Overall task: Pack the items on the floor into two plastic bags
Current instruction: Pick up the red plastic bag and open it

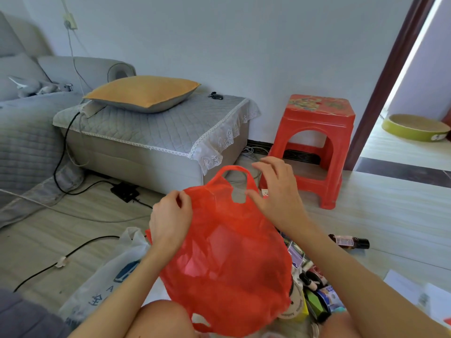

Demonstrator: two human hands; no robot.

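A red plastic bag (227,252) hangs in front of me, its handle loop standing up at the top. My left hand (168,220) pinches the bag's left upper edge. My right hand (275,193) is at the right side of the bag's mouth, thumb against the plastic by the handle cut-out and the other fingers spread loosely above it. A white plastic bag (107,276) with blue print lies on the floor at the lower left. A pile of small items (312,289) sits on the floor to the right, partly hidden behind the red bag. A dark bottle (349,241) lies apart.
A red plastic stool (314,147) stands behind the bags by the wall. A grey sofa footrest (156,137) with an orange cushion (144,92) is at the left. Black cables (73,252) run across the floor. White papers (415,293) lie at the lower right. A doorway opens at the far right.
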